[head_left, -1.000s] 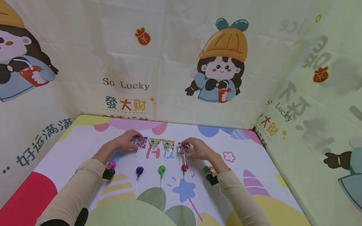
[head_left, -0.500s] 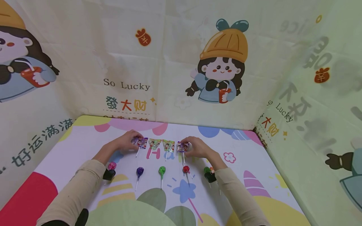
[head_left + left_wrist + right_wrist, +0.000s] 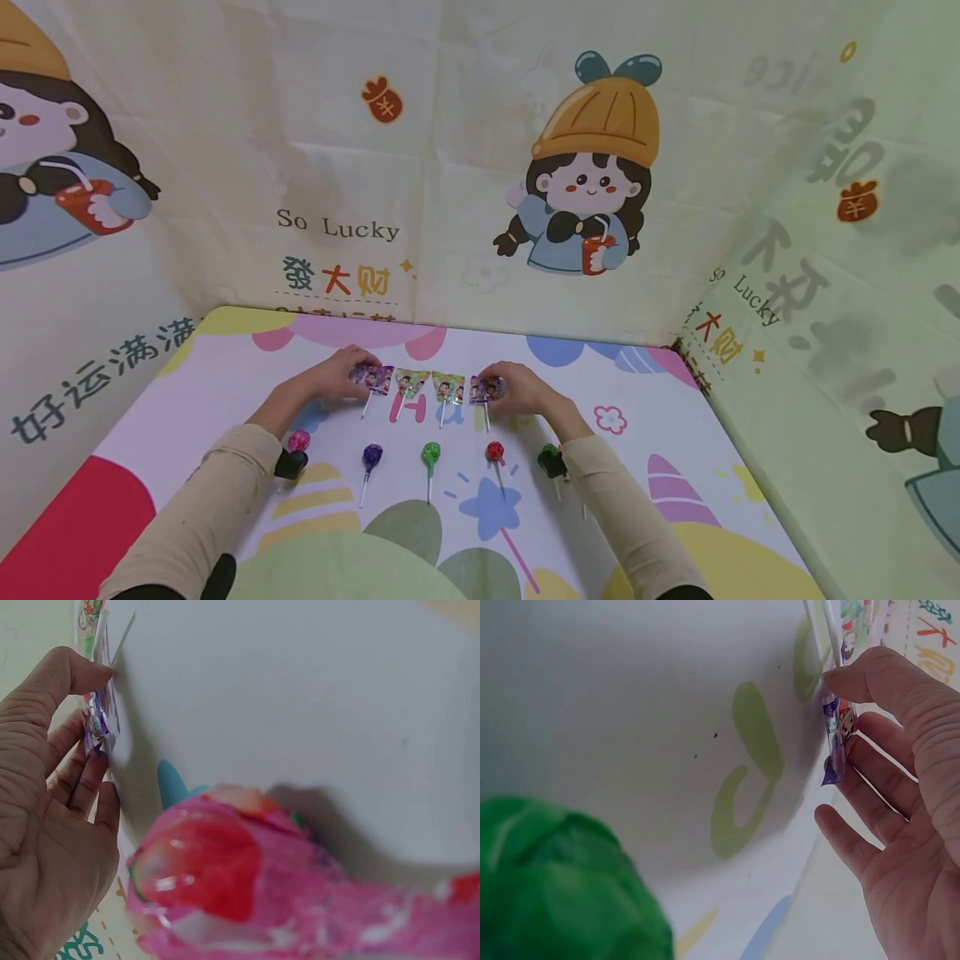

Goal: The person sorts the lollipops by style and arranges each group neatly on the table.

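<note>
My left hand (image 3: 337,375) pinches a flat lollipop in a purple wrapper (image 3: 377,381) between thumb and fingers, at the left end of a back row. At the right end, my right hand (image 3: 523,390) pinches another purple-wrapped flat lollipop (image 3: 486,390), its white stick pointing towards me. Between them lie two green-wrapped flat lollipops (image 3: 412,383), close side by side. Both wrist views show the thumb on the stick side of the purple wrapper (image 3: 99,720) and the fingers behind it. My right fingers partly cover the right-hand wrapper.
Nearer me lies a spaced row of round lollipops: pink (image 3: 298,439), purple (image 3: 372,456), green (image 3: 431,454), red (image 3: 495,452) and another green (image 3: 562,885) beside my right wrist. My forearms partly hide the row's ends. Printed cloth walls (image 3: 450,167) enclose the table.
My right hand has shifted its purple lollipop slightly left and back, and the stick no longer overlaps the red round lollipop. My left hand has stayed almost still.
</note>
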A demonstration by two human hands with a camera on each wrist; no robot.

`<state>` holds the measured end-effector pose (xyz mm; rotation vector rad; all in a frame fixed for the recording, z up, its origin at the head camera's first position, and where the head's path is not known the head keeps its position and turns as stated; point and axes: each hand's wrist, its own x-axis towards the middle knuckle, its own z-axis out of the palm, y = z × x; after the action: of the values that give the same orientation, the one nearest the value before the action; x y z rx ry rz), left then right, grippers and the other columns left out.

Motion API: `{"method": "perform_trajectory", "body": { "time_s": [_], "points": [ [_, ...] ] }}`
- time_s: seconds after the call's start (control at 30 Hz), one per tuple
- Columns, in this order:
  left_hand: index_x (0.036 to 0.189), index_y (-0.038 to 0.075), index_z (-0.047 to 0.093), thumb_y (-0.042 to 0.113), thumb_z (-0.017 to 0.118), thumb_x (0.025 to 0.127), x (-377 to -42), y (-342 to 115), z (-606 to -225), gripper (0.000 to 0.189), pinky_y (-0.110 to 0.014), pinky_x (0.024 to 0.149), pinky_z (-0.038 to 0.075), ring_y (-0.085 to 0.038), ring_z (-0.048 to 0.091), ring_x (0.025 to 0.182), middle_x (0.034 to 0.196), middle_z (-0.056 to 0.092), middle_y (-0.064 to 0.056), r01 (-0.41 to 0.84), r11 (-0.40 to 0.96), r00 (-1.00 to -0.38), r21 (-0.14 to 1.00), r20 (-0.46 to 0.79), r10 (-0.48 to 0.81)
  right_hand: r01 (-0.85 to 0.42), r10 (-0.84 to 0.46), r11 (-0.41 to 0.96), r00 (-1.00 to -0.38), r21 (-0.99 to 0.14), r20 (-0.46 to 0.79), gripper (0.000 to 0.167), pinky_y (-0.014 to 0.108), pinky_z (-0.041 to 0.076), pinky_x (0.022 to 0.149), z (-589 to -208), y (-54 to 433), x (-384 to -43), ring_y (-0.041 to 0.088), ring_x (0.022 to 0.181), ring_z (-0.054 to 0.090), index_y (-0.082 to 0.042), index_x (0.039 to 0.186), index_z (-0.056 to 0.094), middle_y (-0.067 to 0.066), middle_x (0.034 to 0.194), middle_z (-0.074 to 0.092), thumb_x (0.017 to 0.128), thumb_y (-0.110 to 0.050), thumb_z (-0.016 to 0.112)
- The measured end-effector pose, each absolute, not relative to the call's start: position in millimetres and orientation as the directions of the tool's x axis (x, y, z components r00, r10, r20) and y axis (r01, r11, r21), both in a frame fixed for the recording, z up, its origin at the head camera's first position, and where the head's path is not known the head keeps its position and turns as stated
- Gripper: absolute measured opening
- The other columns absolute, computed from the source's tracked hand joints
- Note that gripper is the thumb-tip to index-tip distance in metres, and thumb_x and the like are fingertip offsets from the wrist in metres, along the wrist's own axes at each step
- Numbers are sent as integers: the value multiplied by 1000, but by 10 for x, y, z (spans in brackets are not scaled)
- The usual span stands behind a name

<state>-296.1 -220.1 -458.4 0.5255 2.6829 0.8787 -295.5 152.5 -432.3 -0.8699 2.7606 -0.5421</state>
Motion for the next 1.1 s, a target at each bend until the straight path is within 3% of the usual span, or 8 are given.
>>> {"method": "perform_trajectory", "body": {
  "time_s": [1.1],
  "points": [
    [137,4,57,19,78,89,-2969,-2190,-4560,55,-62,116,32,-41,43,131,140,47,-22,258,753,-896,605,-143,421,-450,-542,790,-830,-417,-132,53,48,40,115,-4318,1541,-2905,30,133,53,-10,134,65,9,139,62,85,-17,84]
  ]
}}
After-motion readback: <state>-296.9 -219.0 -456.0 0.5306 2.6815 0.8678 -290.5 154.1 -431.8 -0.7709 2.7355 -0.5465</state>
